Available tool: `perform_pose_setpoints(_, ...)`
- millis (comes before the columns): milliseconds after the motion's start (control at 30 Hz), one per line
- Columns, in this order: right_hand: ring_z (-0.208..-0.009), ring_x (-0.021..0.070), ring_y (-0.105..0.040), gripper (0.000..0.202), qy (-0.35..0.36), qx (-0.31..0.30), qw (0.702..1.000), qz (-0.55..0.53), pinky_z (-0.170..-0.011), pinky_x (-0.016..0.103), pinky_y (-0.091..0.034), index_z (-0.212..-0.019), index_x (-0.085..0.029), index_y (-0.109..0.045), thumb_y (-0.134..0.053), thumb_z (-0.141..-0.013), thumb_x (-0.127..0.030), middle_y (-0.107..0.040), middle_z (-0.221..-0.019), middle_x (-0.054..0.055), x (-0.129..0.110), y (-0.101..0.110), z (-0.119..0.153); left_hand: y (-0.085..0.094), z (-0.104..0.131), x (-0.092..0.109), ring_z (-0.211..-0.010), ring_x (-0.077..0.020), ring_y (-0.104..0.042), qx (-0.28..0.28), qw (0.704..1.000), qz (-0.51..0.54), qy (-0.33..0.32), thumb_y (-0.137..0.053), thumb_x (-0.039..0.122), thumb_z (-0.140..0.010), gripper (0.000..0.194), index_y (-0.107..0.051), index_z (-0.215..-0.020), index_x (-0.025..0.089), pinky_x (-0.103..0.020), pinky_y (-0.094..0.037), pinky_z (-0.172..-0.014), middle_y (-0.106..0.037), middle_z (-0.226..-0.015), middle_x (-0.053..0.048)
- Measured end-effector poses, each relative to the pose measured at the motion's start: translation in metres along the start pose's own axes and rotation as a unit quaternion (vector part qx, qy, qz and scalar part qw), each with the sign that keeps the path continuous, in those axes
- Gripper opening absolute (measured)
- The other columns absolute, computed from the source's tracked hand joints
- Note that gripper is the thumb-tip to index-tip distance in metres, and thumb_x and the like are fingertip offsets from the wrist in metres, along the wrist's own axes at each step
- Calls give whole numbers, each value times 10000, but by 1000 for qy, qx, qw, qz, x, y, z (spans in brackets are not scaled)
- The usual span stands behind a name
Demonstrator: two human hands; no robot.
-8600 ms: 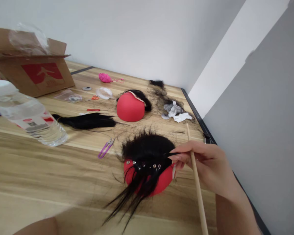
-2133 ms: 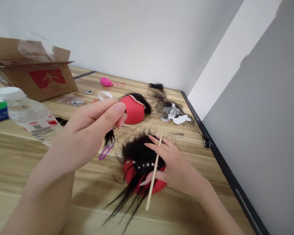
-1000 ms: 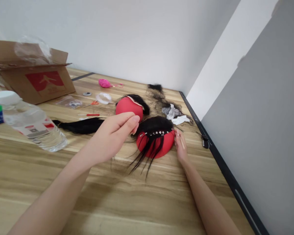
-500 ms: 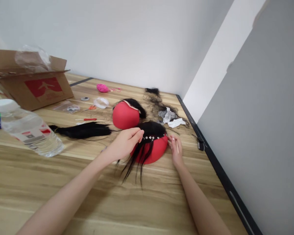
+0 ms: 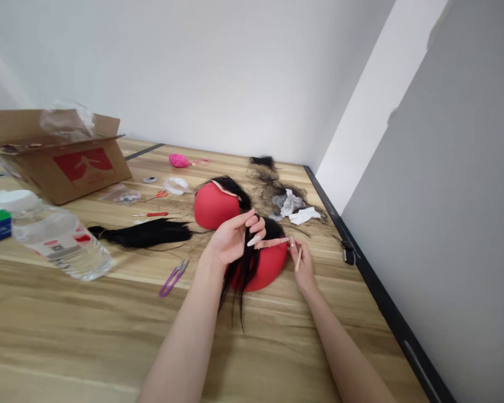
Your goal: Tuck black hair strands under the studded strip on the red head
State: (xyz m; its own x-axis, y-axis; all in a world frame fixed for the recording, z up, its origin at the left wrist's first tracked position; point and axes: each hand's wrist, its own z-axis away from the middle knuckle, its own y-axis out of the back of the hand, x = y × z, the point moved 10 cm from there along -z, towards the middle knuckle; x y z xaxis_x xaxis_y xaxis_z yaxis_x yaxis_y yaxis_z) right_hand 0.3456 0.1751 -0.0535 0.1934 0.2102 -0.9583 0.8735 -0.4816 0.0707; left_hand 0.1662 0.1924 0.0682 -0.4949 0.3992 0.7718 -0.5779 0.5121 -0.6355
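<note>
A red dome-shaped wig block stands on the table in front of me, with black hair over its top and strands hanging down its near side. My left hand is over its left part, palm turned up and fingers curled round a lock of this hair. At the block's right edge, my right hand pinches a slim tool with a pale wooden handle; its working tip is too small to make out. The left index finger reaches across towards the right fingertips.
Purple thread snips lie left of my left arm, below a black hair bundle. Further left are a water bottle and an open cardboard box. Behind stands a second red block; crumpled white cloth lies right.
My left hand has moved right and turned palm up, with hair now in its fingers. The wooden handle in my right hand has come into sight, as have the purple snips.
</note>
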Motion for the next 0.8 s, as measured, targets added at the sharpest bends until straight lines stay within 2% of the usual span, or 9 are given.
perform_pose_setpoints(67,-955,232,-589,437,0,0,1000,4,-888,399,-452,-993,-180,-598,-540,-819,-577,-647,-1017,77,0,0,-1,4,-6,-4,-446,-64,-390,-15,999,48,17,-416,249,-945,364,-331,-600,176,-385,-546,-827,-347,-587,57)
perform_pose_setpoints(133,-945,234,-594,434,1,1,1000,10,-880,400,-457,-989,-181,-601,-542,-819,-576,-651,-1002,75,0,1,-1,12,-11,-2,-425,-52,-351,-23,997,74,11,-350,222,-964,380,-319,-589,174,-433,-528,-904,-337,-581,61)
perform_pose_setpoints(167,-940,234,-595,429,2,2,1000,13,-878,401,-458,-987,-181,-602,-544,-820,-572,-651,-993,74,0,2,-1,16,-12,1,-424,-49,-342,-33,992,122,3,-311,203,-970,387,-318,-585,172,-474,-501,-953,-339,-583,61)
perform_pose_setpoints(300,-938,235,-599,385,0,10,1000,18,-891,410,-455,-971,-186,-607,-565,-827,-541,-652,-967,64,-4,1,1,42,-15,9,-434,-53,-353,-9,976,216,-15,-267,199,-976,407,-321,-574,173,-575,-399,-1051,-333,-562,62)
perform_pose_setpoints(467,-917,237,-639,355,-17,17,1000,5,-854,405,-500,-920,-194,-591,-507,-872,-536,-669,-945,68,-8,-1,5,63,-20,3,-440,-48,-380,23,962,271,6,-346,202,-951,400,-297,-556,169,-666,-314,-1059,-297,-519,76)
perform_pose_setpoints(600,-901,247,-655,380,-37,46,998,15,-833,414,-516,-902,-188,-597,-510,-865,-556,-684,-921,78,-4,5,6,67,-25,-1,-466,-66,-422,7,951,307,19,-369,207,-934,363,-303,-579,174,-764,-242,-1011,-314,-506,80)
perform_pose_setpoints(800,-898,253,-675,448,-62,83,994,14,-809,429,-535,-1005,-180,-581,-419,-896,-583,-690,-972,105,11,10,9,72,-28,-6,-451,-66,-435,27,948,314,40,-415,211,-904,302,-339,-615,175,-772,-247,-995,-331,-501,88)
